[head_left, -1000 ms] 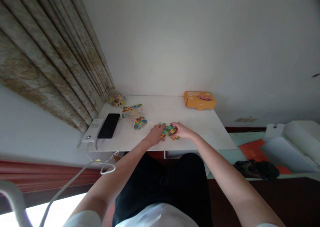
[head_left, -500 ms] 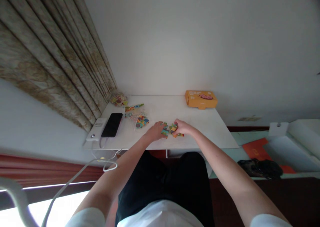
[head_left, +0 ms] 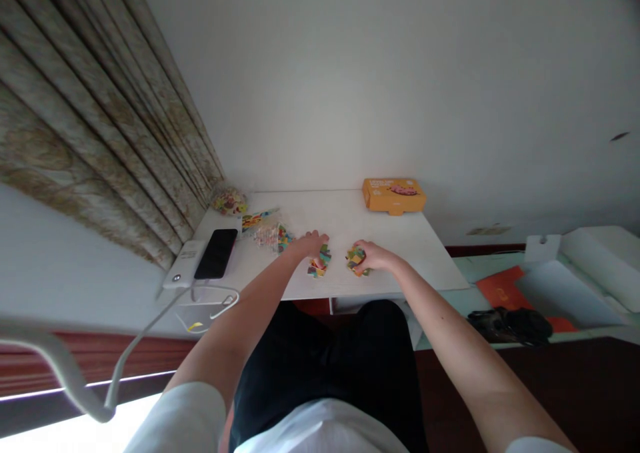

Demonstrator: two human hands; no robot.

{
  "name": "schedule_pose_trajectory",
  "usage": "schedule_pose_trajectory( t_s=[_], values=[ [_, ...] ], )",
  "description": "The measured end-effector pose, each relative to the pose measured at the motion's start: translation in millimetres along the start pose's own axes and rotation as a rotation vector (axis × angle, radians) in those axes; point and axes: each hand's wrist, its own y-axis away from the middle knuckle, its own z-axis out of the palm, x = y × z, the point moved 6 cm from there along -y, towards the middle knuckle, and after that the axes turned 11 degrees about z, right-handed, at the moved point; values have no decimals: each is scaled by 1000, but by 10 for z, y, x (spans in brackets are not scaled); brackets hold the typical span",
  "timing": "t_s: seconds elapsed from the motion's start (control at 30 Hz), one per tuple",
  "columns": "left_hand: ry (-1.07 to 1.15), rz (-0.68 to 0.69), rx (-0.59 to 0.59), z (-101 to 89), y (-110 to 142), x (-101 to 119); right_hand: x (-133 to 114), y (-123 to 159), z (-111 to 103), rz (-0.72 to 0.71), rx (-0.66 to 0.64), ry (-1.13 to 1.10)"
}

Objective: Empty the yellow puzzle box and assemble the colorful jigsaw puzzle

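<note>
You had two groups of puzzle pieces in hand, spaced apart on the white worktop (head_left: 405,246), near its front edge. Your left hand (head_left: 311,243) was curved over the left group (head_left: 319,266); whether that grip was pinching could not be told. Your right hand (head_left: 374,256) had its grip closed around the edge of the right group (head_left: 355,258). Both groups looked flat, multicoloured and irregular in outline. Any move from there probably called for level, even support, since the joints could have separated.
</note>
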Motion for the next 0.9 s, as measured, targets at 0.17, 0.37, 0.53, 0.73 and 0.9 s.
schedule_pose_trajectory(
  t_s=[0.17,0.37,0.53,0.73,0.9],
  values=[
    [75,-19,-4,-40,-48,-91,-62,-5,-72,69,35,199],
    [160,0,63,-181,-21,-99,-65,-24,-88,37,74,208],
    [227,12,132,-337,134,-89,-23,36,-44,-13,131,133],
    [513,51,-57,-66,383,35,7,65,53,-52,48,-157],
    [333,-105,-94,188,474,89,17,29,132,-100,-61,-251]
  ],
)
